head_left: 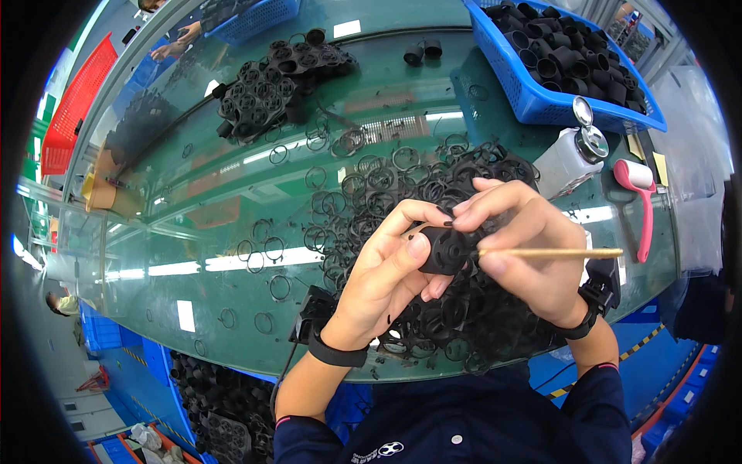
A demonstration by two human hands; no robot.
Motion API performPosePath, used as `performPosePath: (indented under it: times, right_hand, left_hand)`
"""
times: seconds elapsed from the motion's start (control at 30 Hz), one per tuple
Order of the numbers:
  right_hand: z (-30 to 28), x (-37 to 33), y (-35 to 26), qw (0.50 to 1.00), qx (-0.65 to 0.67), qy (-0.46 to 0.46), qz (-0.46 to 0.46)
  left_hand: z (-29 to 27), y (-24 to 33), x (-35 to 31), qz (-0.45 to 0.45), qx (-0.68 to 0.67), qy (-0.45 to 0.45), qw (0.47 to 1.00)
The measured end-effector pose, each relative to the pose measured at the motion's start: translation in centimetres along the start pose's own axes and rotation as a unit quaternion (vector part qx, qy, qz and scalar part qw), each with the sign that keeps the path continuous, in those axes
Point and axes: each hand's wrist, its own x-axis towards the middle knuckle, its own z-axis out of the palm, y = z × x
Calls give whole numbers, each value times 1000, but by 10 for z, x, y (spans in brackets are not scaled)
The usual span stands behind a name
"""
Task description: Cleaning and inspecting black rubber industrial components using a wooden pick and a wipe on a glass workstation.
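Note:
My left hand [379, 267] grips a small round black plastic part [444, 252] between thumb and fingers, its end face with a central hub turned toward my right hand. Pinched in my right hand [537, 228] is a thin tan stick [568, 253], its tip close to the part's hub; whether they touch cannot be made out. A small black scrap [447, 220] sits by the fingertips of both hands. Under and around my hands spreads a heap of thin black rings and trimmings [371, 182] on the green tabletop [224, 290].
At the far right stands a blue basket [502, 85] full of black cups. Near it are a white pump-top bottle [568, 164] and a pink-handled roller [646, 224]. Stacked black parts [267, 89] lie far left; two black cups [423, 51] stand at the back.

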Motion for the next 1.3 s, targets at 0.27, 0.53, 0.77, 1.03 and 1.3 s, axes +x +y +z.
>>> performPosePath:
  times: [0.27,0.53,0.77,1.03,1.3]
  right_hand:
    - [-5,4,-8,992,-79,-91,-30]
    - [-4,5,-11,981,-137,-128,-46]
    - [14,-13,-6,895,-382,-53,-224]
    - [0,-2,2,998,-10,55,33]
    - [3,1,-1,999,-45,1,-1]
  left_hand:
    - [3,1,0,-4,57,19,998]
    - [7,1,-2,12,129,73,989]
    - [5,1,2,-4,93,74,993]
    - [-3,-3,3,5,-14,-1,1000]
    - [-7,0,2,49,-39,-4,998]
